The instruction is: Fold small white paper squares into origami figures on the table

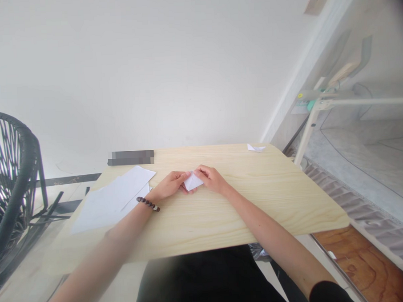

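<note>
A small folded piece of white paper [193, 181] is held between my two hands, over the middle of the table. My left hand [172, 184] grips its left side, thumb on top and fingers beneath. On the right, my right hand [212, 178] pinches the paper's upper right edge between thumb and curled fingers. Sheets of white paper [105, 202] lie overlapping to the left, partly behind my left forearm. Another folded white paper piece [255, 148] rests near the far right corner.
The pale wooden table [273, 192] stands against a white wall. A dark, pixelated oblong [131, 157] sits at the far left edge. A dark woven chair [15, 177] is on the left; a white metal frame [307, 135] stands on the right beside a bed-like surface.
</note>
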`<state>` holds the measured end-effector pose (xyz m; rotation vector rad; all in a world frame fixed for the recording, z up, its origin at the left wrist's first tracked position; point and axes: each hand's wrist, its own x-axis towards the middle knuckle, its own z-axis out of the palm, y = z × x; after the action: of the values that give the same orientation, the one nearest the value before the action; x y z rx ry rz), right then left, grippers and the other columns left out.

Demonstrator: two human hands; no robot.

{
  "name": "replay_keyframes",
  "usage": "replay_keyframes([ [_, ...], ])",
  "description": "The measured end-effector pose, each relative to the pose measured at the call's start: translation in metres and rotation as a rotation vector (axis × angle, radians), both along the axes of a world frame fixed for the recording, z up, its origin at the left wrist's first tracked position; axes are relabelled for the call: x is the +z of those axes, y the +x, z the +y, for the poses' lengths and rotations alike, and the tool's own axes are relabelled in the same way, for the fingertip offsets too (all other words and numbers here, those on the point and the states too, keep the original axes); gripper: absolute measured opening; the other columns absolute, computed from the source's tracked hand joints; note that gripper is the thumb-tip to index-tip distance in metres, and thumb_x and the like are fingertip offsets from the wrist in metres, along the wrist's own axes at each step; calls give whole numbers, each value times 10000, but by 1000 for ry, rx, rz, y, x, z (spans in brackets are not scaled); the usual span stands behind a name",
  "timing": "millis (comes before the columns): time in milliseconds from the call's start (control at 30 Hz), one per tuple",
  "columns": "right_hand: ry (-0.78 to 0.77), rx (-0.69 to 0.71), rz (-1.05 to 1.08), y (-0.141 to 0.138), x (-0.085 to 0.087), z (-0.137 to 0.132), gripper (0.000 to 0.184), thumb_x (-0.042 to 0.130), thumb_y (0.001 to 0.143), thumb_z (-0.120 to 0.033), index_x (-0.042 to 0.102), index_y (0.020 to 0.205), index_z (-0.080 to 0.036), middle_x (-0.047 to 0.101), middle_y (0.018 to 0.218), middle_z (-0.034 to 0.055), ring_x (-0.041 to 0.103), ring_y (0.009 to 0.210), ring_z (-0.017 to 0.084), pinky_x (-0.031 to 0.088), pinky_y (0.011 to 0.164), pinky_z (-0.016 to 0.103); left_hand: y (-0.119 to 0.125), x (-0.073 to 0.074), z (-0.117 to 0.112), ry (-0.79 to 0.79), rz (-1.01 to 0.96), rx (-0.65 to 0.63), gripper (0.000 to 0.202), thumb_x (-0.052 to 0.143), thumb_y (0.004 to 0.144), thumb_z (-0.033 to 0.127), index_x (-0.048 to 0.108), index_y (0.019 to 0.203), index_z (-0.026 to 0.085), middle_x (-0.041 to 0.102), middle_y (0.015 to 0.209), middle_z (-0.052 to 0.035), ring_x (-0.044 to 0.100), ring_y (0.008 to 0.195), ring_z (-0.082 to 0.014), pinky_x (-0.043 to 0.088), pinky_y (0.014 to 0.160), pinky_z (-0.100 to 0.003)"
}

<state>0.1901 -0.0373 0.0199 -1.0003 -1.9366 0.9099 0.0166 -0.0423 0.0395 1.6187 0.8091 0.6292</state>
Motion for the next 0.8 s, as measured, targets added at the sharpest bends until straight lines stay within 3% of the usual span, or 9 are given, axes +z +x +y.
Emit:
replay_keyframes([
  [233,13,0,-44,1,0,0,305,364,772,-413,394,605,-159,361,500,-51,317,464,59,244,460,189,0,-1,2,159,-3,190,420,362,763,481,565,810,116,576,676,-43,528,611,-135,439,533,-229],
  [433,70,11,-90,1,3,0,311,363,770,-399,376,573,-160,342,506,-47,301,482,61,228,461,192,0,0,3,225,10,205,380,392,750,472,558,780,132,547,716,-31,506,658,-132,440,544,-214],
  [600,93,24,-112,1,3,-2,328,362,766,-403,381,551,-156,320,512,-44,289,484,60,228,460,192,-3,-2,6,179,12,203,400,425,725,485,569,761,114,547,685,-35,502,659,-136,449,581,-235],
  [800,57,0,-107,1,1,0,336,333,783,-407,396,568,-157,352,496,-40,303,467,63,226,445,193,1,1,3,151,-54,227,409,440,717,479,547,898,128,555,740,-38,507,675,-141,442,558,-236],
])
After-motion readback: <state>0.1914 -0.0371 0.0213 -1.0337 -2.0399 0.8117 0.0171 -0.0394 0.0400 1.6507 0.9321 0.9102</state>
